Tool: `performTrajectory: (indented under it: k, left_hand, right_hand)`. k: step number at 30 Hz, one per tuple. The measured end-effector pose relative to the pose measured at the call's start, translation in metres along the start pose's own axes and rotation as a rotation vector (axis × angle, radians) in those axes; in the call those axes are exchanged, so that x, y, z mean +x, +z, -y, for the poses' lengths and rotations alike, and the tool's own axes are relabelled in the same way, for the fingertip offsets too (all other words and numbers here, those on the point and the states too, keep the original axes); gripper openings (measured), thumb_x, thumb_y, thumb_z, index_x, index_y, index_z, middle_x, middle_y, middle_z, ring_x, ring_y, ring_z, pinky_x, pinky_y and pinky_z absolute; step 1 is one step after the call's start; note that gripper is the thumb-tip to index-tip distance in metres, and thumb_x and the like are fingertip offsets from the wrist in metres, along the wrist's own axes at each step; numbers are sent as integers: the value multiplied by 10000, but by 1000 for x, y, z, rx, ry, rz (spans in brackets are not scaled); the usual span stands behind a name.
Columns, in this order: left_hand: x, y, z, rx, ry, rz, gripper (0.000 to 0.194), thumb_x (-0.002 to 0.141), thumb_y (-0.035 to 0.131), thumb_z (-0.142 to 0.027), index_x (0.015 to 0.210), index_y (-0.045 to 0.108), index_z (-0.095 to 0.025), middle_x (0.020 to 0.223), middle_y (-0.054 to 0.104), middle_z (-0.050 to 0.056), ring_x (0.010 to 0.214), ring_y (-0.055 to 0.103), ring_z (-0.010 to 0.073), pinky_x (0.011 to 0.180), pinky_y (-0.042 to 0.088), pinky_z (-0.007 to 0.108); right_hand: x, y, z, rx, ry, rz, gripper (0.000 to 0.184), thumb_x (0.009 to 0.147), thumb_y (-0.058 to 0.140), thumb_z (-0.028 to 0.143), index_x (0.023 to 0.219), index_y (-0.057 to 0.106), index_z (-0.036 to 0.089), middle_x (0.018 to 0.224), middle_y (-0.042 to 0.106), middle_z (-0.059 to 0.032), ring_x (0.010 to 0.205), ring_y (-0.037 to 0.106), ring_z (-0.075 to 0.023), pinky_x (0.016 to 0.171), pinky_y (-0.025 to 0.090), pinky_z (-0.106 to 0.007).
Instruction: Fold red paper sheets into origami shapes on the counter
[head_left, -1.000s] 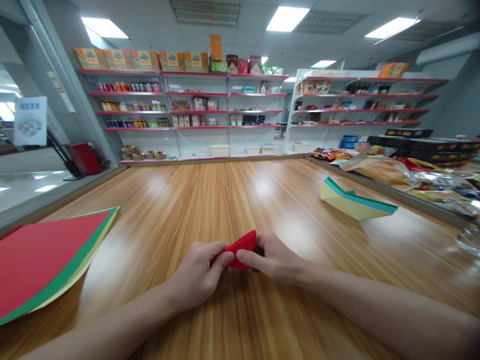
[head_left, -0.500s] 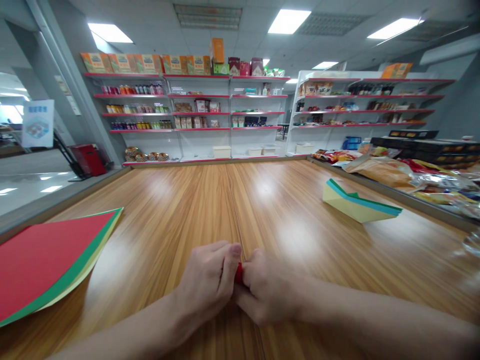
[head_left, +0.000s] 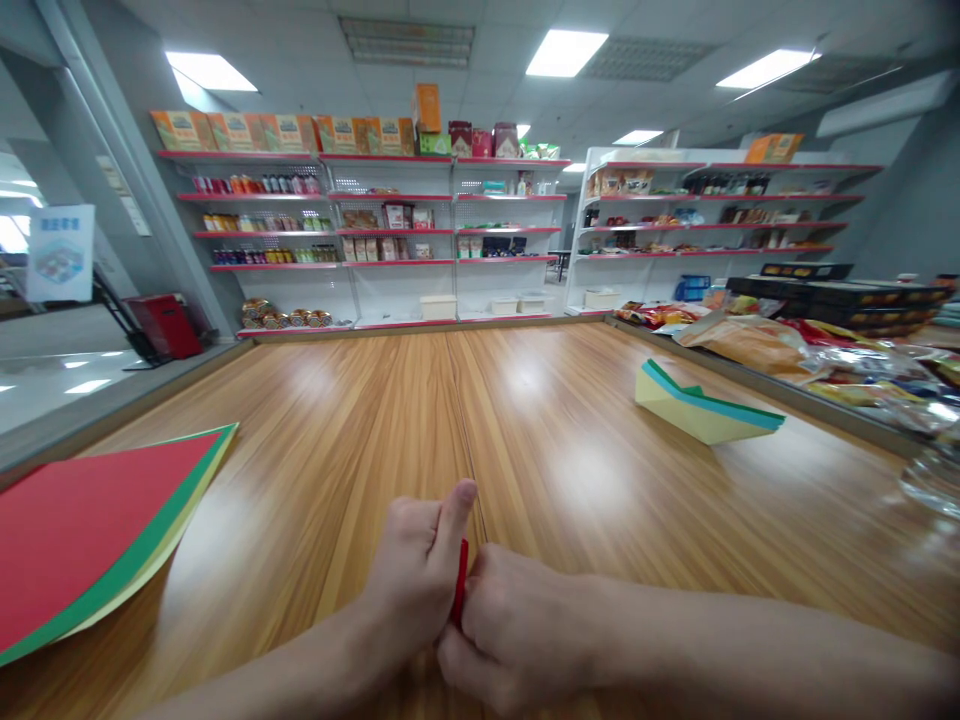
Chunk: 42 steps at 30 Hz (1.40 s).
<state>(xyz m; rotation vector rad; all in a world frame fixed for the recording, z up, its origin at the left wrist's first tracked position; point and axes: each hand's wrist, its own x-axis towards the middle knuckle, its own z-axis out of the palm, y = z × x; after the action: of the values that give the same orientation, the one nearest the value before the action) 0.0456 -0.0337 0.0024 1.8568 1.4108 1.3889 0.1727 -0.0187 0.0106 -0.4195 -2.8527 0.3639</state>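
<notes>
From my end of the head camera, I have both hands low over the near middle of the table [head_left: 375,400], a glossy, wood-grained surface with a seam down its length. The left hand [head_left: 420,555] is curled closed with its thumb pointing up, the right hand [head_left: 517,620] is bunched into a fist against it, and together they have hold of a piece of folded red paper [head_left: 460,582]. Only a narrow, smooth strip of it shows between them; the rest is hidden, so I can't tell its full shape. Off to my left lie flat, matte paper sheets [head_left: 97,520], red over green over pale yellow, their edges fanned. To the right stands a crisp-creased paper boat [head_left: 697,415], yellow-hulled with blue and green bands. A clear, shiny vessel [head_left: 930,480] sits by the right edge, its contents unreadable. Crinkled plastic packets [head_left: 750,345] lie beyond, beside stacked black boxes [head_left: 840,295]; pale bins [head_left: 438,308] line the bottom shelf, their insides not visible to me.
</notes>
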Motion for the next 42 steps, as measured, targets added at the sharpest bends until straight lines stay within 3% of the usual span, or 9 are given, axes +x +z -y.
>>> performTrajectory:
  k: [3,8,12,21,24,29,35,39,42]
  left_hand:
    - [3,0,-2,-65,-68,7,573,923,316,-509,439,217,-217,433,185,-54,380,186,78,383,143,257]
    - [12,-12,-7,74,87,-136,576,912,314,-521,432,236,-213,417,230,-45,370,233,84,390,171,255]
    - [16,-16,-13,55,-57,-250,577,897,316,-554,428,232,-230,405,240,-42,363,231,94,371,164,259]
    - [10,-2,-11,-210,-247,60,568,873,380,-568,449,213,-229,437,191,-59,390,171,79,380,135,254]
    - [9,0,-4,-300,-336,6,555,871,390,-572,466,245,-222,439,205,-66,390,189,75,377,148,238]
    - [12,-3,12,-85,-198,-65,591,901,320,-558,427,291,-207,413,260,-50,372,246,73,378,160,236]
    - [17,-11,12,31,-214,-68,636,868,309,-625,395,325,-199,385,309,-30,361,292,78,366,178,230]
    - [13,-6,5,-105,-343,-29,643,831,295,-692,408,320,-209,377,298,-40,347,295,83,341,199,222]
    - [6,2,0,-170,-404,-128,618,803,366,-706,446,371,-201,424,350,-39,389,358,95,369,301,215]
  right_hand:
    - [3,4,-1,-22,-1,-21,249,734,470,201,493,479,140,434,435,8,415,216,-74,397,199,-215]
    - [8,-4,3,-21,220,-26,256,793,455,213,571,550,130,473,505,6,389,235,-58,420,196,-224]
    - [7,-8,4,-75,234,-12,322,870,399,244,662,617,130,505,559,-14,379,262,-69,424,194,-245]
    - [4,8,4,-70,-17,-104,317,780,413,235,475,440,156,402,393,18,394,136,-80,388,147,-238]
    - [2,4,0,10,-26,-122,293,785,374,213,496,340,171,410,314,40,391,153,-72,392,160,-223]
    - [-4,-12,-10,245,92,-200,335,858,306,204,530,245,176,458,309,47,393,258,-51,417,218,-198]
    - [4,-7,-6,565,378,-176,395,901,351,273,565,511,144,447,479,18,408,462,-71,450,363,-169]
    - [3,-1,-6,703,255,-96,439,926,289,255,583,538,137,414,485,30,401,504,-60,520,445,-151]
    - [-1,-1,-4,669,136,-97,441,923,271,232,566,514,143,391,483,36,389,513,-56,535,458,-146]
